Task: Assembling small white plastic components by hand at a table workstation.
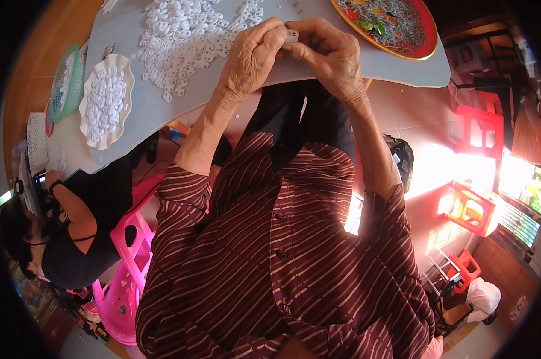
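Above the table's near edge, my two hands meet at a small white plastic piece [292, 36]. My right hand [335, 57] pinches it between thumb and forefinger, the other fingers curled. The closed fingers of my left hand [250, 58] press at the piece's other end, and they partly hide it. Just left of my left hand spreads a heap of small white slotted plastic pieces [173, 54]. To the right of my right hand lies a round red tray with a gold rim [425, 30], holding many small thin grey metal parts and some green bits.
On the grey table [222, 99], a white wavy-edged dish [89, 136] of white pieces stands at the left, near a green basket [74, 57]. Another person [82, 224] sits at the left by a pink chair [126, 287]. Red stools [480, 122] stand at the right.
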The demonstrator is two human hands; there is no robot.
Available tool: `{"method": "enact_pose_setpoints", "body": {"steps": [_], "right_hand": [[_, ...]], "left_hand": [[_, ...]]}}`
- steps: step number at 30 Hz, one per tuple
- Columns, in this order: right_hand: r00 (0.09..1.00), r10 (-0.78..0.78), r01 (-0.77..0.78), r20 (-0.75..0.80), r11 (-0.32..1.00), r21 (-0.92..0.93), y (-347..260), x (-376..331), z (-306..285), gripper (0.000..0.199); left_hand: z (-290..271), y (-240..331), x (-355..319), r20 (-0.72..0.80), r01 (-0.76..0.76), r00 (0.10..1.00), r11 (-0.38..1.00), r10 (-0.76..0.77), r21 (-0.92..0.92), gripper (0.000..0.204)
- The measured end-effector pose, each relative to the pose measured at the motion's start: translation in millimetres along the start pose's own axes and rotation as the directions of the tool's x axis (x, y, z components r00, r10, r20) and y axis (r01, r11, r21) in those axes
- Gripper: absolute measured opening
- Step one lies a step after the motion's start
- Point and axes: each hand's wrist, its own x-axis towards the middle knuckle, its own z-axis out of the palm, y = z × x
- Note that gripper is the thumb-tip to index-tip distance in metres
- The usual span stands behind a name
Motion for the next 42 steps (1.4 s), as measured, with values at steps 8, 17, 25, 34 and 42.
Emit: {"method": "enact_pose_setpoints", "body": {"steps": [8,17,25,34,42], "right_hand": [[0.998,0.064,-0.063,-0.018,0.997,0.042,6,4,-8,0.021],[0.984,0.176,-0.170,-0.016,0.969,0.181,-4,9,-8,0.014],[0.944,-0.237,0.145,-0.229,0.923,-0.358,-15,163,-76,0.016],[0.935,-0.328,0.347,0.137,0.755,-0.556,16,165,-5,0.013],[0.919,-0.118,0.351,0.375,0.675,-0.649,47,165,35,0.015]], "left_hand": [[-1,7,0,0.035,-0.038,0.999,0.999,0.038,0.014,0.016],[1,9,-6,-0.036,0.024,0.999,0.986,-0.030,-0.164,0.016],[-13,17,-18,-0.147,0.069,0.984,0.973,-0.104,-0.221,0.016],[-12,6,-28,-0.152,0.156,0.964,0.928,-0.217,-0.338,0.011],[-9,8,-26,-0.144,0.087,0.980,0.950,-0.135,-0.299,0.004]]}}
